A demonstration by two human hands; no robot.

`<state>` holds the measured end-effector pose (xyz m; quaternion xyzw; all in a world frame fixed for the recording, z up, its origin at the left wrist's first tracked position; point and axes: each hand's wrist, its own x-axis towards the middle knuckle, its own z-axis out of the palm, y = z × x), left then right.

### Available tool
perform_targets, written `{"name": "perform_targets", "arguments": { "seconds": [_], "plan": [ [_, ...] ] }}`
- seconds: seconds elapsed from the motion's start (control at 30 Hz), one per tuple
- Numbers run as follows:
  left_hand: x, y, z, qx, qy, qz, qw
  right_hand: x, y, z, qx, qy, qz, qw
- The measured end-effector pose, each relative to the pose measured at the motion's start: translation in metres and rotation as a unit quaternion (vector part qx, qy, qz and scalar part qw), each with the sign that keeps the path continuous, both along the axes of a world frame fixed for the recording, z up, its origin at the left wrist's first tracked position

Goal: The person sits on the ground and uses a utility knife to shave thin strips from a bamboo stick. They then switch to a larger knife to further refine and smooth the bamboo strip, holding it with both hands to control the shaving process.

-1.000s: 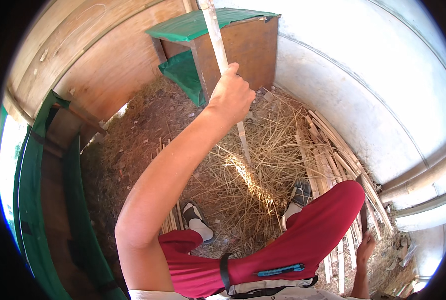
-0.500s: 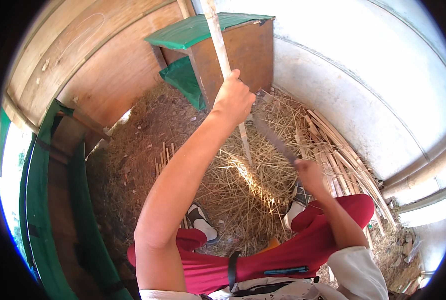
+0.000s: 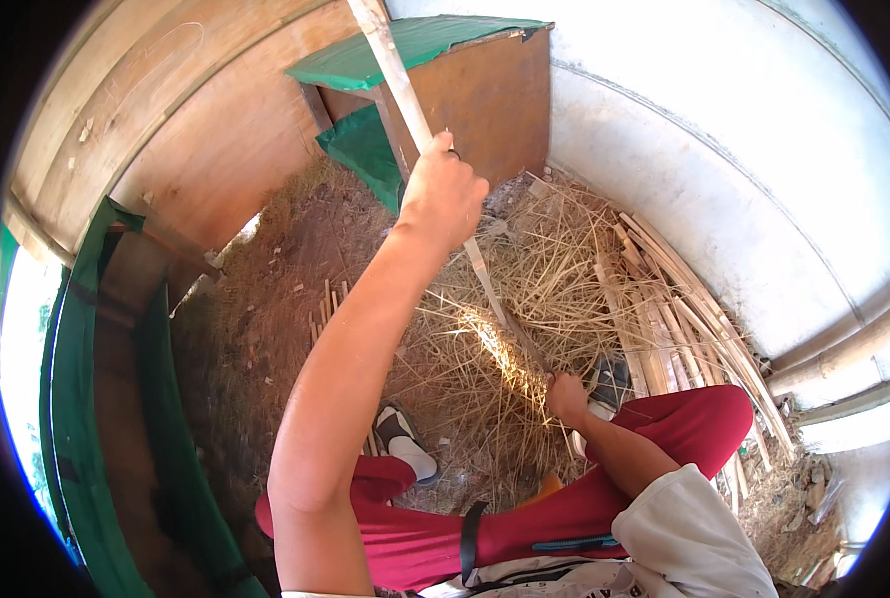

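Pale bamboo, one long stick, stands tilted before us, its top leaning off toward the wooden wall and its foot down in the straw. We see the left hand wrapped tight around its middle. The right hand is closed low beside the stick's base; what it grips we cannot tell. Split bamboo strips lie heaped along the white wall, and a green-topped wooden box stands behind.

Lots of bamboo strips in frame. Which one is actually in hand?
The long pale strip standing nearly upright: the left hand grips it mid-length and the right hand meets its lower end. The other strips lie loose along the white wall.
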<state>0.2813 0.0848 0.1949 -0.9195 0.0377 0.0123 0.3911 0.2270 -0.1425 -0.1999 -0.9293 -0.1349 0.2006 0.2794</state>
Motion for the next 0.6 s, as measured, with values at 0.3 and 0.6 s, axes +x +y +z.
{"name": "perform_targets", "arguments": {
  "seconds": [0.3, 0.6],
  "plan": [
    [-0.001, 0.017, -0.003, -0.008, -0.030, 0.008, 1.000, 0.018, 0.036, 0.072, 0.219, -0.132, -0.048, 0.966],
    [0.007, 0.000, -0.003, 0.000, -0.020, -0.010, 1.000, -0.001, -0.009, -0.053, -0.025, -0.001, 0.037, 0.999]
  ]
}}
